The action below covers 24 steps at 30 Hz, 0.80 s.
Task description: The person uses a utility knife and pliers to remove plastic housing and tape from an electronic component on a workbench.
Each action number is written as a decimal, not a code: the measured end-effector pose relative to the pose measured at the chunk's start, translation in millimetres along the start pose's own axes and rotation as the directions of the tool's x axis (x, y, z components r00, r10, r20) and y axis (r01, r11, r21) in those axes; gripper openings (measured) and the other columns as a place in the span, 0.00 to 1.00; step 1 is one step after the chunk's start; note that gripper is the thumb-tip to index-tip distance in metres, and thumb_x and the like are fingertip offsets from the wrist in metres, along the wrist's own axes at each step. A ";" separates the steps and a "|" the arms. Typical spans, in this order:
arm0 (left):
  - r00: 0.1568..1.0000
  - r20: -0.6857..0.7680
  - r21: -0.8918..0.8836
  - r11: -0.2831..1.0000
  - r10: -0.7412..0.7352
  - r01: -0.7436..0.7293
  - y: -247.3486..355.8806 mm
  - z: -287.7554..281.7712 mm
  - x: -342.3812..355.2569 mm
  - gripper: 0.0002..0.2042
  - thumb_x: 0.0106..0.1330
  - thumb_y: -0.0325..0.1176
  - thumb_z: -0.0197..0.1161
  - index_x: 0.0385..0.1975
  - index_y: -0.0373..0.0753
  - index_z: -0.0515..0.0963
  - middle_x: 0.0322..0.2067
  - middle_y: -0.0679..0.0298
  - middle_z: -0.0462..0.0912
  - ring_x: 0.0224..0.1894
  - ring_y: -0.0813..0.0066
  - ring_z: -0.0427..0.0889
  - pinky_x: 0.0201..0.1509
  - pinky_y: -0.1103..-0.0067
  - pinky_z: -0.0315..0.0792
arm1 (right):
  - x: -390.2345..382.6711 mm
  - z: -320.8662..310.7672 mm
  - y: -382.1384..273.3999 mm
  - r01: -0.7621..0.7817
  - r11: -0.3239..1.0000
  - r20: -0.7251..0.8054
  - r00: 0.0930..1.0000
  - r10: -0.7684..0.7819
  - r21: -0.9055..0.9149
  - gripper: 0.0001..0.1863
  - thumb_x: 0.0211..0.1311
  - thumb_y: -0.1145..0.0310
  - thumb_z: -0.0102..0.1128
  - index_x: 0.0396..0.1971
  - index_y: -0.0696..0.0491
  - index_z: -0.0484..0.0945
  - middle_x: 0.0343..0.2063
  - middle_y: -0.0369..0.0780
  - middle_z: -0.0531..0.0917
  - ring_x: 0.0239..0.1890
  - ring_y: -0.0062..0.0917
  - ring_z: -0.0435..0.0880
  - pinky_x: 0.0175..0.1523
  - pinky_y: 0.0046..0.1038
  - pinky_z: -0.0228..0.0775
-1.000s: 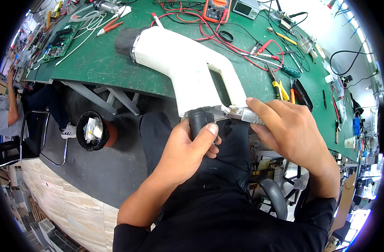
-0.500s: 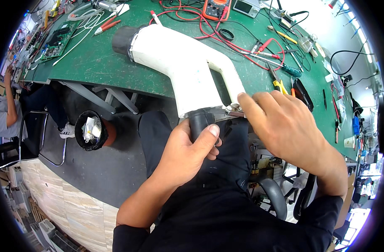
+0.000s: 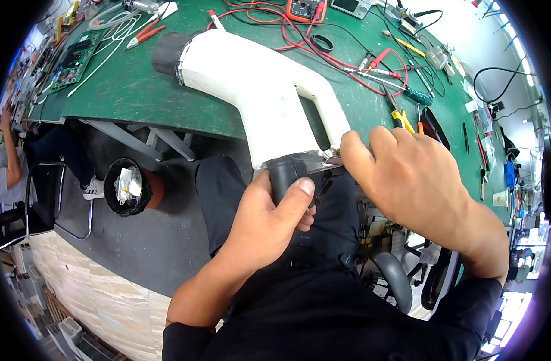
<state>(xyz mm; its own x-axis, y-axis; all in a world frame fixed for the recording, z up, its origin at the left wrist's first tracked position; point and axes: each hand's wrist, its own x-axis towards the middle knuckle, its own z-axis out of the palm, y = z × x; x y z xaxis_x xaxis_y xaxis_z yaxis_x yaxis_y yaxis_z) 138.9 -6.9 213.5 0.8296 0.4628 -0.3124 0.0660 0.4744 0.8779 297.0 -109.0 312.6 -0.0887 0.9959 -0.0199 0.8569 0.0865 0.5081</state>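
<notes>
A large white appliance housing point(image 3: 251, 78) with a looped handle and a black collar point(image 3: 169, 54) lies over the table's near edge, its lower end toward me. My left hand point(image 3: 269, 219) is wrapped around a black cylindrical part point(image 3: 283, 174) at that lower end, thumb on top. At the foot of the handle loop, my right hand point(image 3: 402, 171) is closed with its fingers curled. A small reddish-brown strip point(image 3: 334, 160) and some metal show beside its fingertips. What lies inside the right fingers is hidden.
On the green table point(image 3: 149, 99) are red-handled pliers point(image 3: 146, 36), a circuit board point(image 3: 77, 60), an orange multimeter point(image 3: 305, 10), a green-handled screwdriver point(image 3: 417, 96) and yellow-handled pliers point(image 3: 399, 117). A lined bin point(image 3: 128, 186) stands on the floor; a seated person point(image 3: 7, 162) is at far left.
My right hand has turned slightly at the wrist and its forearm has shifted outward. The left hand keeps its grip. The whole view has shifted a little.
</notes>
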 end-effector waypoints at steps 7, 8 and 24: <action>1.000 -0.007 0.001 1.000 -0.002 0.002 -0.7 0.6 -0.4 0.22 0.70 0.47 0.57 0.45 0.30 0.73 0.28 0.60 0.79 0.28 0.75 0.78 0.32 0.77 0.75 | -2.6 8.5 -6.9 -0.030 0.998 -0.036 0.999 0.032 0.055 0.12 0.51 0.70 0.58 0.36 0.57 0.75 0.17 0.35 0.72 0.18 0.22 0.77 0.18 0.22 0.67; 1.000 -0.008 0.005 1.000 -0.001 0.001 0.1 1.1 -0.3 0.22 0.70 0.47 0.57 0.45 0.30 0.73 0.28 0.60 0.79 0.29 0.75 0.78 0.32 0.77 0.75 | -3.7 9.1 -8.6 -0.035 0.999 -0.036 0.999 0.036 0.037 0.12 0.51 0.70 0.58 0.36 0.57 0.75 0.17 0.35 0.72 0.18 0.21 0.76 0.18 0.22 0.66; 0.997 0.009 0.190 0.979 -0.071 0.068 6.8 -4.1 -0.6 0.19 0.67 0.49 0.61 0.30 0.36 0.72 0.19 0.68 0.71 0.18 0.82 0.70 0.18 0.83 0.66 | -13.6 14.5 -24.7 -0.133 0.990 0.000 0.991 0.133 0.044 0.13 0.53 0.70 0.59 0.38 0.58 0.73 0.19 0.34 0.68 0.19 0.21 0.74 0.18 0.23 0.65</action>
<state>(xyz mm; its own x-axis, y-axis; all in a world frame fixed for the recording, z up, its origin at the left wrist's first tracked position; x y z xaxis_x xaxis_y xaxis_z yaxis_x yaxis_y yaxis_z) 136.5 -0.9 218.1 0.8280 0.4210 -0.3704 0.2263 0.3536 0.9076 284.4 -124.2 287.9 0.0260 0.9985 0.0479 0.8828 -0.0454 0.4675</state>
